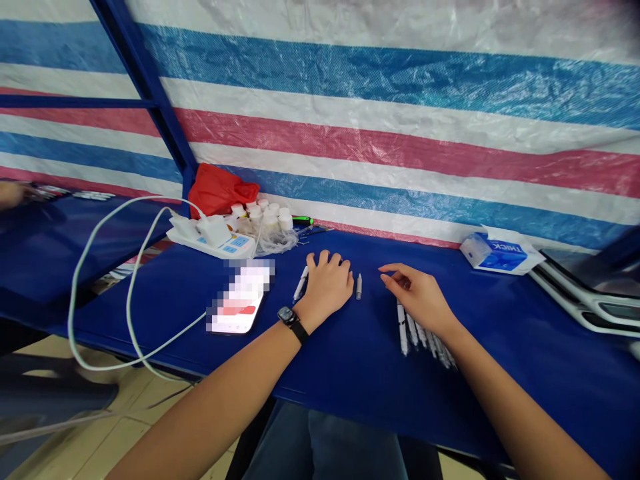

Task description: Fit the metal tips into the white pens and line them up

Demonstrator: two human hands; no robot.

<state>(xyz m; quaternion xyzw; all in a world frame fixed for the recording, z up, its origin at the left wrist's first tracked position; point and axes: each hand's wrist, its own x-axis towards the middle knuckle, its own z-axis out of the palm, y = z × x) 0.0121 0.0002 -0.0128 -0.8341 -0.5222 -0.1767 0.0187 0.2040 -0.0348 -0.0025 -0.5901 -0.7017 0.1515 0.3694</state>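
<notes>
My left hand (327,285), with a black watch at the wrist, rests palm down on the blue table (340,367), fingers spread. A white pen (301,283) lies partly beneath its left edge. Just right of its thumb is a short grey-white pen part (359,287). My right hand (417,290) hovers over the upper ends of several white pens (420,337) lying side by side. Its thumb and index finger are apart with nothing between them; the other fingers curl inward.
A phone (243,300) and a power strip (215,237) with white cables are on the left. Behind them are white bottles (270,217) and a red bag (217,190). A tissue box (500,252) and white-framed trays (595,293) stand right. Another person's hand (13,195) shows far left.
</notes>
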